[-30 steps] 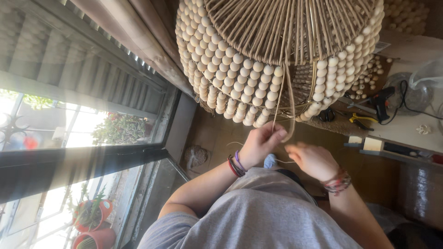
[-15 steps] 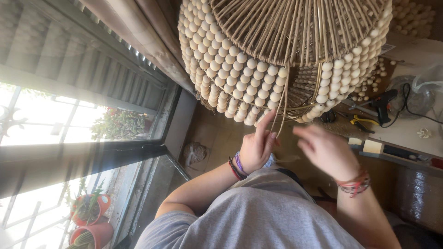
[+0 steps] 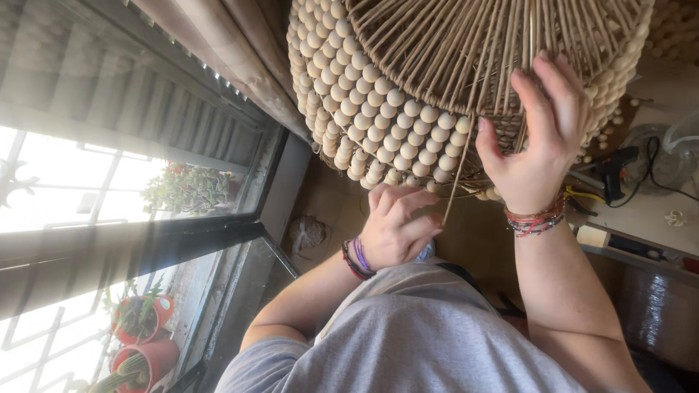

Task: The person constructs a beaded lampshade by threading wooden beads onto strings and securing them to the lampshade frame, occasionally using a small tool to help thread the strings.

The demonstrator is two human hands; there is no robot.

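A large lampshade (image 3: 378,109) covered in rows of pale wooden beads hangs just above me, its tan cords (image 3: 466,44) fanning out across the underside. My left hand (image 3: 397,227), with dark and purple bracelets at the wrist, pinches the lower end of a loose tan strand (image 3: 457,173) that hangs down from the shade. My right hand (image 3: 535,138), with red thread bracelets, is raised against the shade's underside, its fingers spread and pressed on the cords, the thumb next to the top of the strand.
A window with a dark frame (image 3: 145,240) fills the left side, with red plant pots (image 3: 142,327) outside. A beige curtain (image 3: 218,44) hangs beside the shade. At the right a worktop (image 3: 655,211) carries a black glue gun (image 3: 615,169), cables and loose beads.
My right hand rose from waist height up to the shade's underside. My left hand stayed low, holding the strand. The view moved closer to the shade.
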